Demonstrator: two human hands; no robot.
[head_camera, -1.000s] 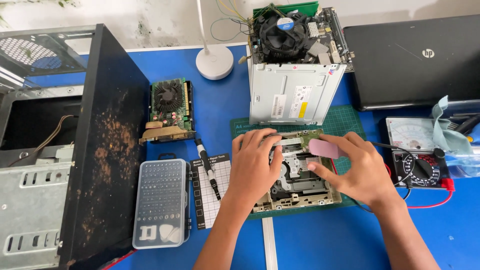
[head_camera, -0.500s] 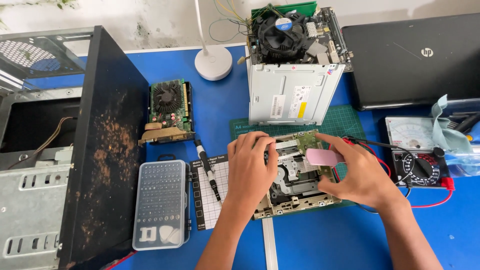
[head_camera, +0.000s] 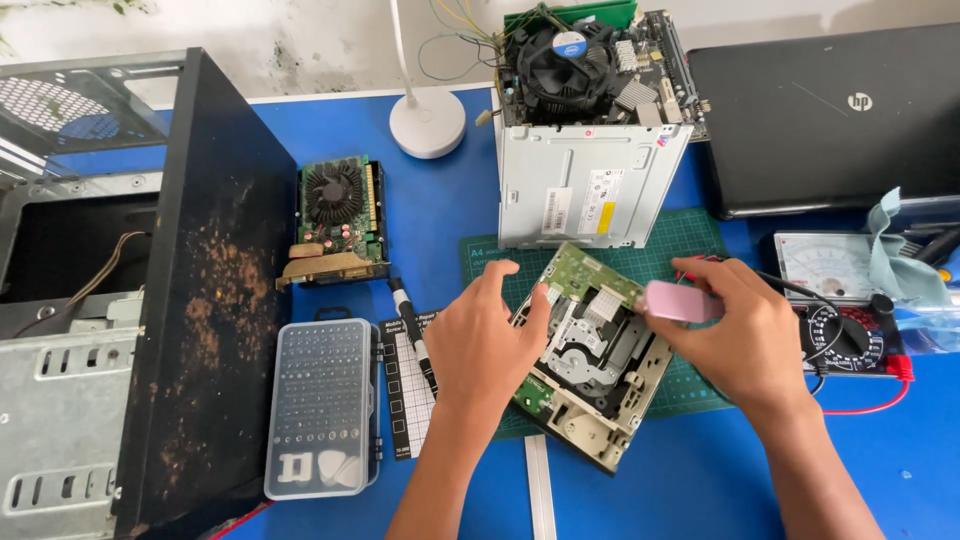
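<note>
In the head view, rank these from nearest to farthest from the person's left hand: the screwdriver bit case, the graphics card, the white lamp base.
From the left hand:
1. Screwdriver bit case, just to its left near the front edge.
2. Graphics card, farther back and left, beside the black computer case.
3. White lamp base, farthest, at the back of the blue table.

white and yellow rectangular stickers (head_camera: 586, 203) on grey metal drive case (head_camera: 590, 185), pale meter dial face (head_camera: 825, 264) far right
</note>
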